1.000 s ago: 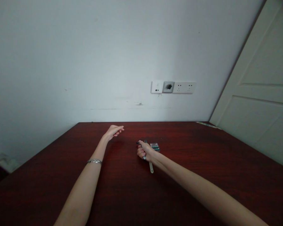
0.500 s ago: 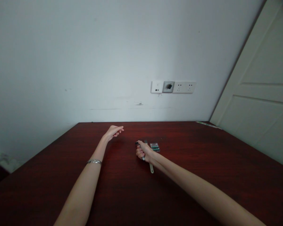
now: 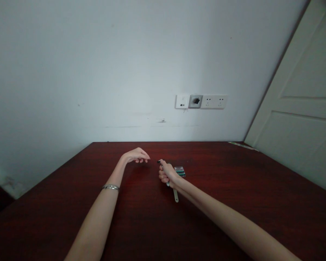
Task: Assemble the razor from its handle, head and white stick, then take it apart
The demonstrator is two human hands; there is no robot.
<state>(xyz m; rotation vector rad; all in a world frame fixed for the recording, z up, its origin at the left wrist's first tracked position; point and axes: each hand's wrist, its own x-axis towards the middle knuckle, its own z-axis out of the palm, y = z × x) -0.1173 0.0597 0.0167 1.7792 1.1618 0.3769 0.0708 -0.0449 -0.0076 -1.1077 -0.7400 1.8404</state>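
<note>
My right hand [image 3: 167, 174] is closed in a fist around a slim tool with a dark tip that sticks out above the fingers. A pale flat handle [image 3: 175, 195] lies on the dark red table [image 3: 152, 224] just under that hand. A small clear case with green parts [image 3: 180, 171] sits right beside the fist. My left hand [image 3: 136, 156] hovers above the table a little to the left of the dark tip, fingers loosely curled downward and holding nothing. A silver bracelet [image 3: 110, 187] circles my left wrist.
The table runs back to a white wall with a row of sockets [image 3: 201, 102]. A white door [image 3: 301, 119] stands at the right. A thin pale strip [image 3: 243, 145] lies at the table's far right corner.
My left hand has moved right toward the tool's tip and its fingers have curled downward. My right fist has lifted and tilted the tool slightly.
</note>
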